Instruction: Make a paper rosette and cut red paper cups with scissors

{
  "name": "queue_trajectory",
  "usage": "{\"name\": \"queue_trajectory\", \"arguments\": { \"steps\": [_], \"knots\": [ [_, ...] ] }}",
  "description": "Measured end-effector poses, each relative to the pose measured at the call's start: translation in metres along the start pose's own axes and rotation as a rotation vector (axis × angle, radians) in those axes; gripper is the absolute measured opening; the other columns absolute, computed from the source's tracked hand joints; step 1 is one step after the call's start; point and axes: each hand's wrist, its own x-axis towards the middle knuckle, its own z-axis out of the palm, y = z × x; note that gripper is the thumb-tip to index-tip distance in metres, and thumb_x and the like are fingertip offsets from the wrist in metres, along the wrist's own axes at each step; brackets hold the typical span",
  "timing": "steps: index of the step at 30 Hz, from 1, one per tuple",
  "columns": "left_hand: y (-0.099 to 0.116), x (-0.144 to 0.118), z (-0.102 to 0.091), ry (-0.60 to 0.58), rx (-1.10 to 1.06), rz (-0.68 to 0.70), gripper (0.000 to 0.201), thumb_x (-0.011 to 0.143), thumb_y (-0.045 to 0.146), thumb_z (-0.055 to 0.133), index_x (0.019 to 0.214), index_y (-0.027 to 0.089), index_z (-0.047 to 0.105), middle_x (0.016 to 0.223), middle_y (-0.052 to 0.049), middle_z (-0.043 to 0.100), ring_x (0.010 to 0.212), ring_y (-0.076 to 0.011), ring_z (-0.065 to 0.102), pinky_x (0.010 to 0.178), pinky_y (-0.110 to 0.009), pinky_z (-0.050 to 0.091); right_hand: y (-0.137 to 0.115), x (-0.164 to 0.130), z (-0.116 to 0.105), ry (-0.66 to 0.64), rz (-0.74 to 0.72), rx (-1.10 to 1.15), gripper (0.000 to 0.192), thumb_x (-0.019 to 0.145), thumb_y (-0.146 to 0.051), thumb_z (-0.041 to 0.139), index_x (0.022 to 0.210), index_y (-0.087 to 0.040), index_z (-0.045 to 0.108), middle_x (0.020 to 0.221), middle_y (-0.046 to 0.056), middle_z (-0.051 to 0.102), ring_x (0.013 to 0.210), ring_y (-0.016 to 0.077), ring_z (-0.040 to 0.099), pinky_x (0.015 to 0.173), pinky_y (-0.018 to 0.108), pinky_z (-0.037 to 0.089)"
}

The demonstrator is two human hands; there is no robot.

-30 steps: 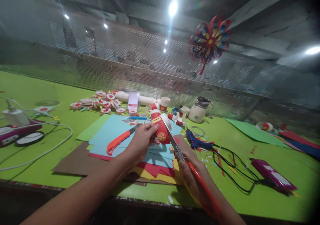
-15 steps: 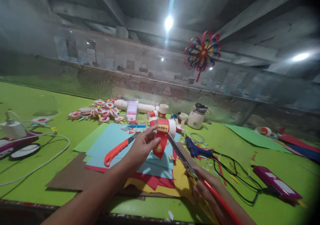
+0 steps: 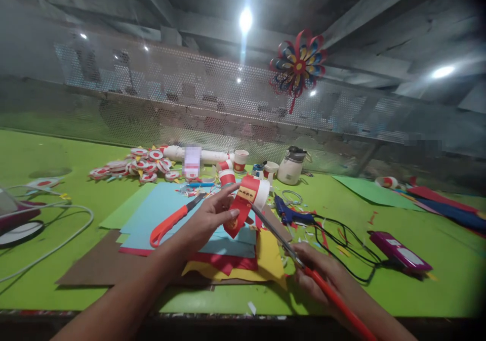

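My left hand [image 3: 207, 217] grips a red-and-white paper cup [image 3: 261, 193] lying on its side, thumb and fingers closed on its wall. A cut strip of the red wall, with a yellow printed label, hangs down at the thumb. My right hand [image 3: 317, 267] is closed round a pair of scissors [image 3: 275, 233] with long metal blades and red handles. Their tips touch or overlap the cup near the strip; whether paper lies between the blades cannot be made out. Below both hands are stacked sheets of blue paper [image 3: 148, 214] and yellow paper [image 3: 271, 260].
An orange-handled utility knife [image 3: 172, 223] rests on the sheets. To the right are a blue glue gun [image 3: 290, 212] with a black cord and a purple power strip [image 3: 400, 252]. Behind stand paper cups [image 3: 241, 161], a kettle [image 3: 291, 168] and piled red-white discs [image 3: 142, 164].
The view has turned slightly right, so the table things appear farther left. The cup has tilted a little in my left hand, and the scissors have moved along with it.
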Motion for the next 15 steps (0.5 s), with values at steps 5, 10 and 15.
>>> {"name": "queue_trajectory", "arguments": {
  "steps": [5, 10, 15],
  "knots": [
    [-0.003, 0.003, 0.003, 0.056, -0.090, -0.027, 0.063, 0.068, 0.020, 0.073, 0.127, 0.020, 0.049, 0.091, -0.008, 0.068, 0.080, -0.0178, 0.064, 0.072, -0.029, 0.050, -0.012, 0.005, 0.006, 0.011, -0.012, 0.096, 0.026, 0.088, -0.040, 0.043, 0.100, -0.021, 0.056, 0.083, 0.003, 0.058, 0.071, 0.0173, 0.053, 0.063, 0.025, 0.042],
    [-0.006, 0.006, 0.003, 0.118, -0.164, -0.006, 0.060, 0.067, 0.020, 0.074, 0.122, 0.018, 0.051, 0.087, -0.007, 0.068, 0.076, -0.0179, 0.065, 0.073, -0.032, 0.050, -0.031, 0.008, 0.017, 0.101, 0.115, 0.257, 0.033, 0.088, -0.049, 0.042, 0.097, -0.022, 0.058, 0.068, 0.002, 0.056, 0.061, 0.0176, 0.053, 0.059, 0.027, 0.044],
    [-0.011, 0.007, 0.008, 0.259, -0.110, 0.074, 0.062, 0.066, 0.021, 0.075, 0.122, 0.017, 0.049, 0.083, -0.005, 0.068, 0.075, -0.0176, 0.064, 0.070, -0.032, 0.050, -0.032, 0.015, 0.040, 0.091, 0.238, 0.706, 0.037, 0.085, -0.056, 0.047, 0.085, -0.020, 0.054, 0.064, -0.001, 0.048, 0.054, 0.0115, 0.045, 0.052, 0.024, 0.042]
  ]
}}
